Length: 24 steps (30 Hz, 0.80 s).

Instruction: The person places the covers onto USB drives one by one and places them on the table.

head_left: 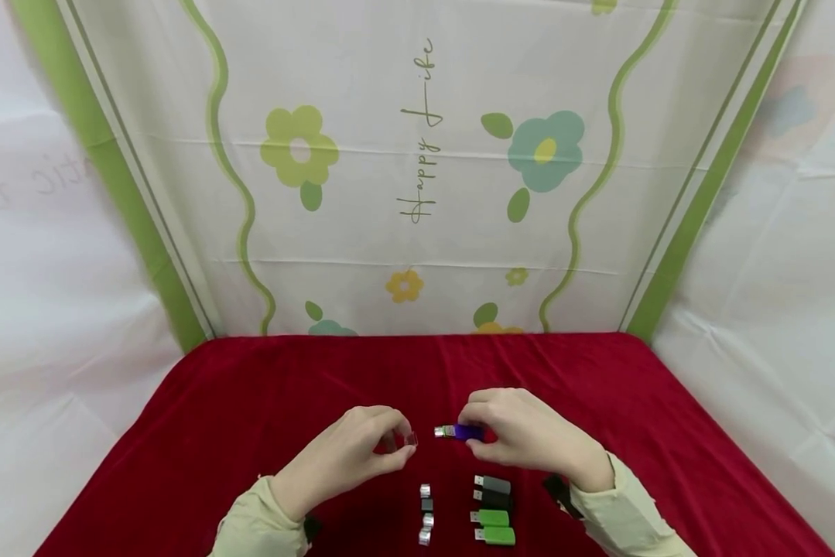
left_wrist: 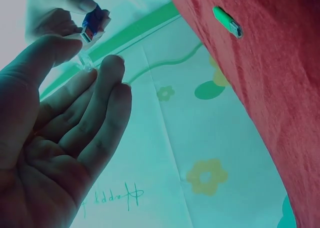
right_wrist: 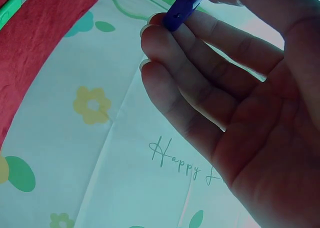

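Between thumb and fingertips, my left hand point(head_left: 357, 449) pinches a small clear cap point(head_left: 412, 439), also visible as a clear piece point(left_wrist: 86, 63) in the left wrist view. Facing it, my right hand point(head_left: 518, 429) grips a purple USB stick point(head_left: 467, 432) by its body. The stick's metal plug points toward the left hand in the left wrist view, apart from the cap. A green USB stick point(left_wrist: 227, 22) lies on the cloth; in the head view its plug end point(head_left: 442, 432) shows beside the purple stick, which hides the remainder.
Below the hands, a grey USB stick point(head_left: 495, 484), a darker one point(head_left: 497, 496) and two green USB sticks point(head_left: 495, 517) lie in a column. Left of them is a column of small silver caps point(head_left: 427, 521) with one dark cap point(head_left: 427, 505). Red cloth point(head_left: 306, 371) covers the table; printed curtains point(head_left: 361, 232) surround it.
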Each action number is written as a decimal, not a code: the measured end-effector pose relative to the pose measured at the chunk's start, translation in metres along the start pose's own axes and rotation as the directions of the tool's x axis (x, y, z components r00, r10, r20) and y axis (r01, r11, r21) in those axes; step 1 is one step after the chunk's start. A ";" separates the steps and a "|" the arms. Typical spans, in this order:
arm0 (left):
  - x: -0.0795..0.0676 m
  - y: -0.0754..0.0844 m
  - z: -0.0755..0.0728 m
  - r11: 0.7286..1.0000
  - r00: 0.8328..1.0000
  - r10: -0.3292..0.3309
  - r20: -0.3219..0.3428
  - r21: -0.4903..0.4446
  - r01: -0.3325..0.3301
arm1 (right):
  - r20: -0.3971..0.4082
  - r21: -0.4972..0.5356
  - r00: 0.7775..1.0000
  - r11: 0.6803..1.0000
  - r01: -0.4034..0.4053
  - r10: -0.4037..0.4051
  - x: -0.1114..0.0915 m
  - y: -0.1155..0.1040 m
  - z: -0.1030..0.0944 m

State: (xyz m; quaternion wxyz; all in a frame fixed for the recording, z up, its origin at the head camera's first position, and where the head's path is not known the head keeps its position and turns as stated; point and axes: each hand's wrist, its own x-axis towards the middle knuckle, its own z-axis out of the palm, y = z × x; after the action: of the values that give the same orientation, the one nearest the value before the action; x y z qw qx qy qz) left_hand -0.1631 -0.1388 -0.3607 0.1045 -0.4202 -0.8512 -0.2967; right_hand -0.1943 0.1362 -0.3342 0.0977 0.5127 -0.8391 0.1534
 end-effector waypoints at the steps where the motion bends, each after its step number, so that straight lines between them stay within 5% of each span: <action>1: 0.000 0.001 0.001 1.000 1.000 0.002 -0.008 0.004 -0.002 | -0.002 0.000 1.000 1.000 0.001 -0.001 0.000 0.000 0.000; 24: -0.001 0.001 0.015 0.993 0.996 0.051 -0.067 0.111 -0.044 | -0.099 -0.068 0.987 0.991 0.117 -0.123 0.003 -0.009 0.010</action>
State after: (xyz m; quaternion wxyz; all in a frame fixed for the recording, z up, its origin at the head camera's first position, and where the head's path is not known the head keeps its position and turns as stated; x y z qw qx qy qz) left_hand -0.1603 -0.1301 -0.3725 0.1641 -0.4233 -0.8518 -0.2616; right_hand -0.1881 0.1262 -0.3407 0.1658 0.5504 -0.8049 0.1472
